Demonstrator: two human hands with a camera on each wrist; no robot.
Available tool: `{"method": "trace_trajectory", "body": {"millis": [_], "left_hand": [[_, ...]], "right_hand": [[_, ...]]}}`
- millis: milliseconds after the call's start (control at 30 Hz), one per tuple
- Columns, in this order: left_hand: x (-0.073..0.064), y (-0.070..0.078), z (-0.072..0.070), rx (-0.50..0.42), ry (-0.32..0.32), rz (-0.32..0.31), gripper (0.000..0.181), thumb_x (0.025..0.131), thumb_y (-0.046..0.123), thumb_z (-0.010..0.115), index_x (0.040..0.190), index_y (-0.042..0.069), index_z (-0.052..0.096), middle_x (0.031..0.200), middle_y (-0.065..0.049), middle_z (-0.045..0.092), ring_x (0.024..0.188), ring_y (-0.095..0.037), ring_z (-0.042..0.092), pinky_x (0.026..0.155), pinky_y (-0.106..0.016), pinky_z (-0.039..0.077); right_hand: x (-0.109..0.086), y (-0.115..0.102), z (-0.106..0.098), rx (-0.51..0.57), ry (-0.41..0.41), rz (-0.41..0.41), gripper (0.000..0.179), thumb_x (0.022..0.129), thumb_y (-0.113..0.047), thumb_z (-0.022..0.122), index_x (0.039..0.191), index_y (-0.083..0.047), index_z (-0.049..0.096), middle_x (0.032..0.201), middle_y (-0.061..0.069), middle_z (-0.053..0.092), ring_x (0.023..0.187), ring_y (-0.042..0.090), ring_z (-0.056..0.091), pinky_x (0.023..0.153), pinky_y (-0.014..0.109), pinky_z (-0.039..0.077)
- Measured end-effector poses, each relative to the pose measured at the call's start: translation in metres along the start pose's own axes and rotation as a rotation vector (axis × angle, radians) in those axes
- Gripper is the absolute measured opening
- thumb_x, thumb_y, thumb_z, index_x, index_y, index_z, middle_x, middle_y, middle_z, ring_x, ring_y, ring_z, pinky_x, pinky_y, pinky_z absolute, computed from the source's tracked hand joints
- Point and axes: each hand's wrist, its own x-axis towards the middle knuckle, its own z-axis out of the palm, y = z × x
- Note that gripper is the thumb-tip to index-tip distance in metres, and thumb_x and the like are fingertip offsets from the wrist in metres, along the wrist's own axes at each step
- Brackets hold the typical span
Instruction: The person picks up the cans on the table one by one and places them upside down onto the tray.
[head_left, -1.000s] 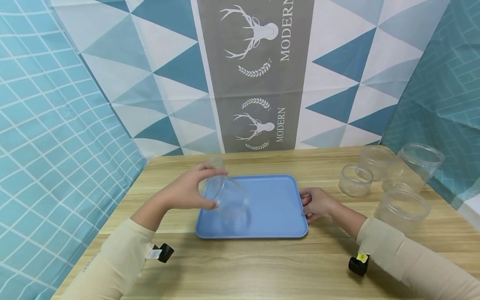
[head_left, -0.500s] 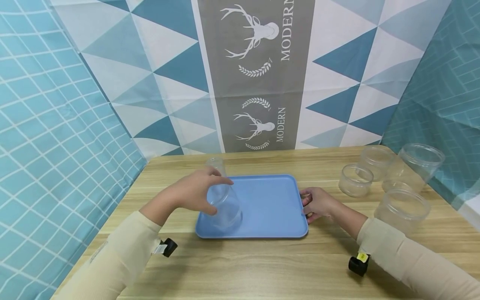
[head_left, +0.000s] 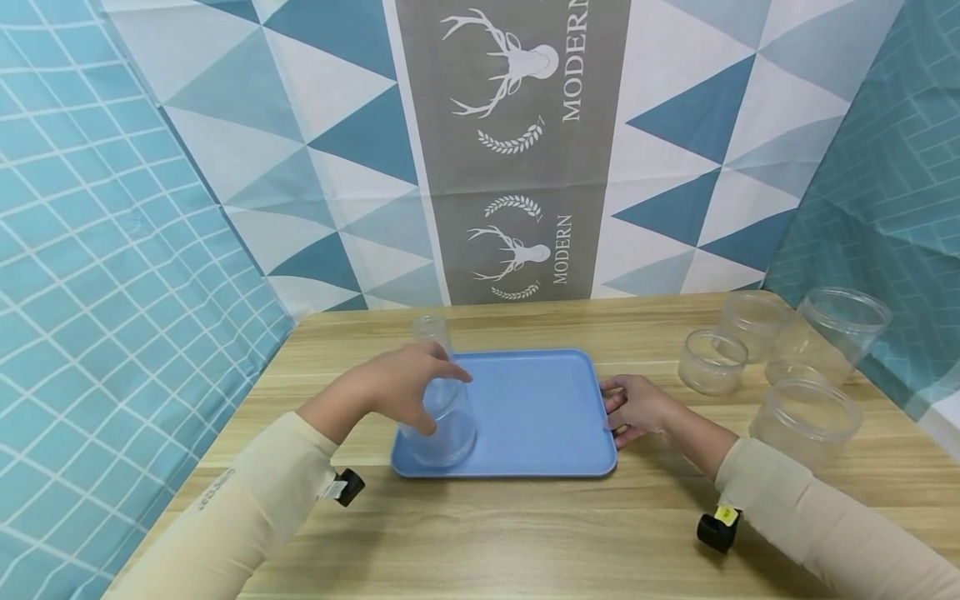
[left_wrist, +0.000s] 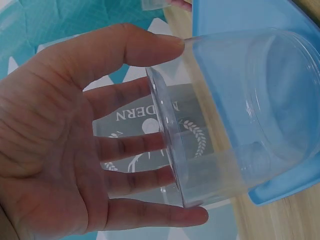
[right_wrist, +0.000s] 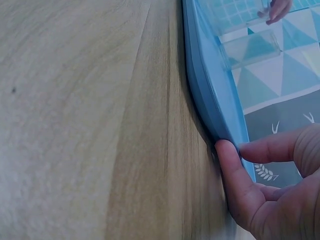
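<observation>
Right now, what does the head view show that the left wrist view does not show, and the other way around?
Only the head view shows the right hand gripping the blue tray's right edge, four clear containers on the wooden table at the right, and a small clear cup behind the left hand.

Only the left wrist view shows the left palm and spread fingers up close, seen through the jar's wall.

Both show the left hand holding the clear jar at the tray's near left corner.

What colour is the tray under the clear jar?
Light blue; the tray shows best in the head view.
</observation>
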Motion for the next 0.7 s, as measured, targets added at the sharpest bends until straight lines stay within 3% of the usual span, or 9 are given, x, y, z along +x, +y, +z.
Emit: {"method": "trace_trajectory", "body": {"millis": [267, 700], "left_hand": [[0.0042, 0.0022, 0.0041, 0.022, -0.029, -0.03, 0.073, 0.062, 0.015, 0.082, 0.132, 0.021, 0.062, 0.12, -0.01, 0.054, 0.099, -0.022, 0.054, 0.069, -0.032, 0.05], [0.0041, -0.0002, 0.0024, 0.025, -0.053, -0.048, 0.073, 0.064, 0.013, 0.083, 0.133, 0.021, 0.061, 0.125, -0.01, 0.054, 0.105, -0.024, 0.054, 0.071, -0.032, 0.051]], "right_hand": [[-0.0008, 0.0006, -0.0002, 0.007, 0.004, 0.005, 0.073, 0.075, 0.02, 0.062, 0.14, 0.016, 0.029, 0.094, 0.018, 0.05, 0.069, 0.023, 0.058, 0.061, 0.041, 0.059], [0.0002, 0.0017, -0.0002, 0.013, 0.001, 0.002, 0.073, 0.075, 0.02, 0.06, 0.14, 0.017, 0.028, 0.093, 0.018, 0.049, 0.068, 0.023, 0.059, 0.06, 0.04, 0.059]]}}
